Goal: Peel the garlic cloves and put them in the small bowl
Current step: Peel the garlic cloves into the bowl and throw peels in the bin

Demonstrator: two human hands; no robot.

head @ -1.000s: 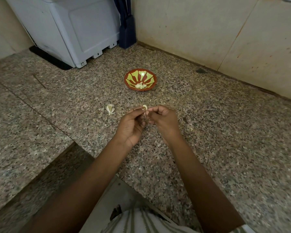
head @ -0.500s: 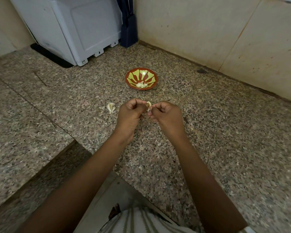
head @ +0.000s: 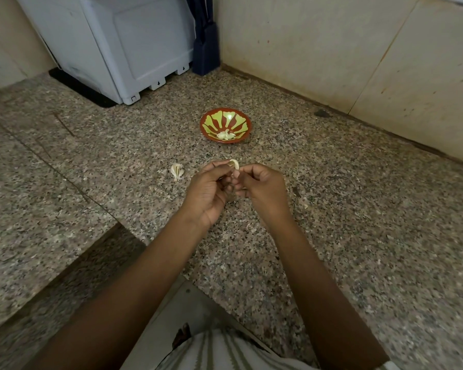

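A small red bowl [head: 210,121] with a green petal pattern stands on the granite counter, with peeled pale cloves [head: 226,135] at its near side. Just in front of it, my left hand [head: 211,189] and my right hand [head: 262,189] meet over the counter. Between their fingertips they pinch one garlic clove [head: 234,163], its pale tip showing above my left thumb. The rest of the clove is hidden by my fingers. A small cluster of garlic with skin [head: 177,170] lies on the counter to the left of my left hand.
The speckled granite counter [head: 358,222] runs to a tiled wall [head: 332,49] at the back and right. A white appliance [head: 118,44] and a dark blue object [head: 205,49] stand at the back left. Small bits of peel [head: 305,205] lie right of my hands.
Both hands have stayed together on the clove, shifting it slightly between the fingertips; my left hand has rolled so its palm faces up more. The bowl and the garlic cluster have not moved.
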